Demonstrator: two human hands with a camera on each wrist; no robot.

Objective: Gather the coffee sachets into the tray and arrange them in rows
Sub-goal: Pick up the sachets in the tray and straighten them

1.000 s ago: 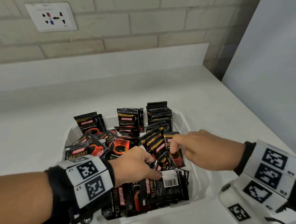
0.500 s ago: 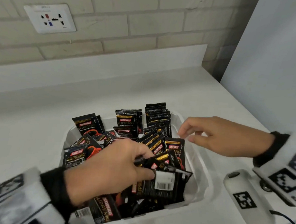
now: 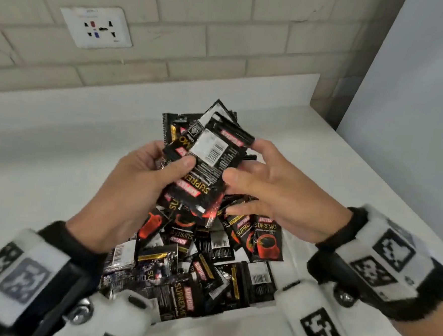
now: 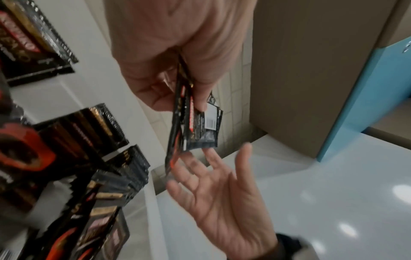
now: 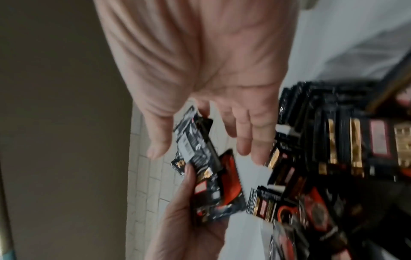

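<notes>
I have lifted a bunch of sachets [image 3: 205, 164] out of the tray [image 3: 280, 292] to mid-frame, my left hand [image 3: 138, 185] clamped round them, my right hand [image 3: 271, 189] loosely spread at their edge, ready to square them for a row.

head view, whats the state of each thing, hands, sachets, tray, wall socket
left hand: grips a bunch of black coffee sachets, lifted above the tray
right hand: fingers straight, fingertips touching the bunch's edge
loose black sachets in the tray: jumbled, not in rows
white plastic tray: holding the sachets, mostly hidden
white wall socket: nothing plugged in
</notes>
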